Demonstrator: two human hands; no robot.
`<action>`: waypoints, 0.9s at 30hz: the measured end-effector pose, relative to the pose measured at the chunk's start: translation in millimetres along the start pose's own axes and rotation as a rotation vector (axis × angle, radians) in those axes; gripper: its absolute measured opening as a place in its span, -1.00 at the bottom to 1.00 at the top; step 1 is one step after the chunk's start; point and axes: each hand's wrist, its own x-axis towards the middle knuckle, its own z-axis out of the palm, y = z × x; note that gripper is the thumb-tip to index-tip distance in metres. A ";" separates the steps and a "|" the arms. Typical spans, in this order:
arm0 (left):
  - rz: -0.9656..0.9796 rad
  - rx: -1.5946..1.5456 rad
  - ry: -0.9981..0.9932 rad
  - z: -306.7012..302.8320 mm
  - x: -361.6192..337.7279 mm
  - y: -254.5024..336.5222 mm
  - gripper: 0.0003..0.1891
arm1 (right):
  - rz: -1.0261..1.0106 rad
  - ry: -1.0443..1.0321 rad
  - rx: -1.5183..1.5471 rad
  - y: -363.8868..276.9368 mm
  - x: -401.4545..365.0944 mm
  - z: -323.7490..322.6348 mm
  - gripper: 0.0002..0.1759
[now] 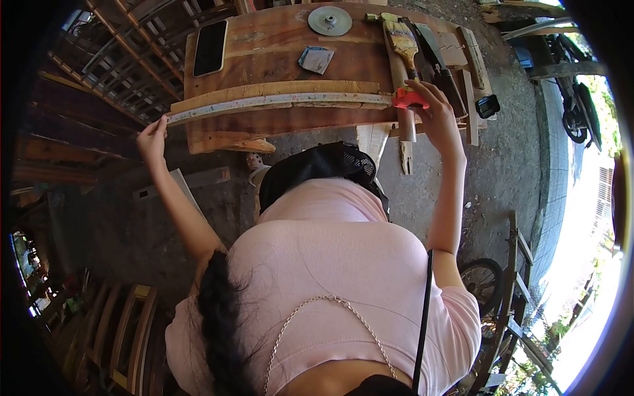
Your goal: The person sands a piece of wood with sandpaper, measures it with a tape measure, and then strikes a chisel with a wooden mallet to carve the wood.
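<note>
A tape measure [404, 99] with a red-orange case is in my right hand [436, 115], its fingers closed around the case. Its pale blade [277, 101] runs to the left across the table, along a wooden strip [264, 89]. The free end of the blade is pinched between the fingertips of my left hand [153, 140], by the strip's left end. The strip lies along the near part of the wooden table [257, 49]. Just beyond my right hand are a paintbrush [403, 41] with worn yellow paint and a dark-bladed tool [432, 49].
A phone [211, 48], a metal disc [330, 21] and a small blue-and-white packet [317, 60] rest on the table. Wood pieces [470, 56] and a small black container [487, 106] are at its right edge. Wooden frames [122, 330] stand at lower left.
</note>
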 end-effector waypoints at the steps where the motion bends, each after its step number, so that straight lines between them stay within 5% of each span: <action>1: 0.005 -0.006 0.002 0.3 0.3 -0.2 -0.72 | -0.001 0.002 -0.014 -2.3 -0.7 -0.1 -0.46; 12: 0.008 0.009 0.043 2.3 6.2 -12.4 -0.70 | 0.044 0.248 -0.064 -9.4 -5.0 29.6 -0.47; 21: -0.024 0.014 0.033 2.8 9.6 -14.8 -0.72 | 0.293 0.304 -0.016 -15.5 -8.7 41.4 -0.53; 27: -0.040 0.002 0.022 3.1 12.3 -18.4 -0.74 | 0.250 0.382 0.055 -17.4 -10.1 45.3 -0.32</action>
